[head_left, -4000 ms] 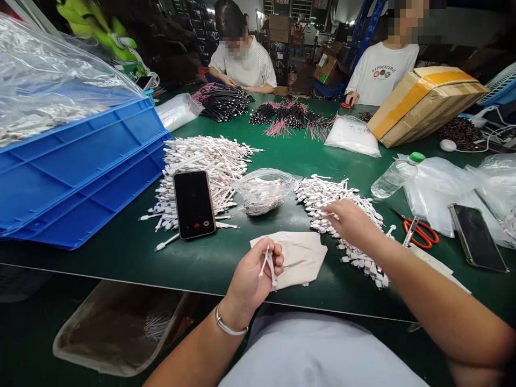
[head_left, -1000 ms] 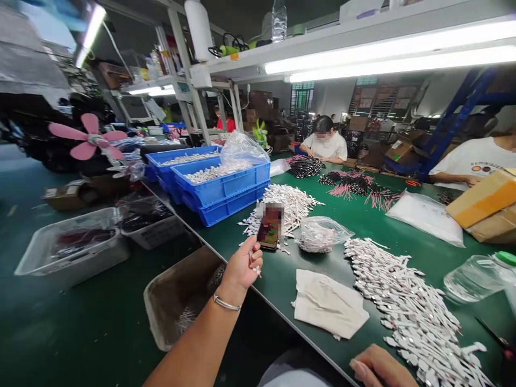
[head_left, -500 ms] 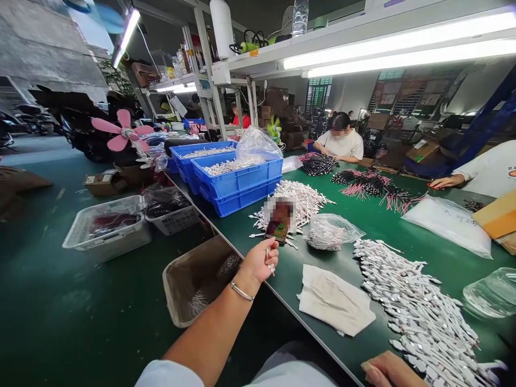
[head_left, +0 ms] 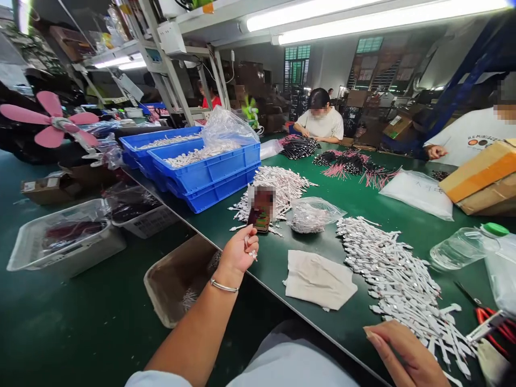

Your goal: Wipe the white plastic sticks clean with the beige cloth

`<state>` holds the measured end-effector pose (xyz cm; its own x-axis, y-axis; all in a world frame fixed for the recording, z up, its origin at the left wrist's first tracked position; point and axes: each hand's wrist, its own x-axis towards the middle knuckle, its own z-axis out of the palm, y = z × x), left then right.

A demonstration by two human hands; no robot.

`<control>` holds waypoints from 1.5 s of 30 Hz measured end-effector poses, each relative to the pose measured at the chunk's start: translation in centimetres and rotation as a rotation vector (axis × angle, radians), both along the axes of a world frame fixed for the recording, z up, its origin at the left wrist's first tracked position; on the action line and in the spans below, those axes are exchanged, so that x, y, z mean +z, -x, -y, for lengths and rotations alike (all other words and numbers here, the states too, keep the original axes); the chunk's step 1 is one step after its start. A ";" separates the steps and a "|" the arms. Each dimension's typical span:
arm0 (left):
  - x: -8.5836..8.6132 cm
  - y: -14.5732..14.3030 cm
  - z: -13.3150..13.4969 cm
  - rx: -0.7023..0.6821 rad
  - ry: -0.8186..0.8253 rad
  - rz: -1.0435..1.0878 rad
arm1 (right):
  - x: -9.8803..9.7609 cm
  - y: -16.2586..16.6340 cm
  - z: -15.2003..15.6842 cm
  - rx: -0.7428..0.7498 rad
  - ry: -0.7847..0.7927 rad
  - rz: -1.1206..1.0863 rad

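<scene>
This is an assembly workshop, shown by the long green-topped worktable (head_left: pixel 350 194) heaped with short white cables (head_left: pixel 387 263), stacked blue plastic crates (head_left: pixel 209 171) and bright white tube lights (head_left: pixel 363 26).

Btw 1 & 2 o'clock from my seat I read "REMINIS…" in dark caps on a white tee (head_left: pixel 473 141), rest of the word v. unclear. Same dir., nearer me, a white plastic bag (head_left: pixel 419 200) has handwriting, 1st char. prob. 大, others illegible. At 12, my phone (head_left: pixel 262 215) screen's blurred. Approx. 10, floor carton (head_left: pixel 54 192) has a label (head_left: pixel 30 186), print too small.
</scene>
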<state>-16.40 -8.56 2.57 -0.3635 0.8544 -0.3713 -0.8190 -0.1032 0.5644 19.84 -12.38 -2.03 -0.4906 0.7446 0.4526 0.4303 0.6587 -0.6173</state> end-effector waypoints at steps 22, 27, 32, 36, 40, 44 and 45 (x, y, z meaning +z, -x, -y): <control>-2.6 -10.6 -0.4 -0.700 0.119 0.045 | 1.5 -0.9 -4.2 -0.313 -0.017 0.183; -4.2 -11.4 -0.2 -0.826 -0.032 -0.104 | 2.0 1.4 -12.3 -0.484 0.033 0.487; -4.9 -10.9 -0.1 -0.918 -0.106 -0.120 | 1.5 3.0 -15.5 -0.552 0.176 0.577; -4.9 -10.8 -0.2 -0.948 -0.102 -0.135 | 1.2 2.8 -15.3 -0.531 0.163 0.562; -4.1 -11.2 0.2 -0.896 -0.041 -0.247 | 1.5 2.2 -12.9 -0.476 -0.029 0.476; -2.7 -11.7 0.4 -0.805 -0.038 -0.435 | 2.6 2.0 -8.6 -0.335 -0.320 0.259; -2.4 -11.9 0.4 -0.791 -0.054 -0.487 | 2.9 2.0 -7.5 -0.311 -0.353 0.224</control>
<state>-4.53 -8.96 0.14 0.2265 0.9318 -0.2837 -0.3367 0.3482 0.8749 17.84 -4.84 0.88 -0.3838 0.6914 0.6121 0.7347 0.6302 -0.2512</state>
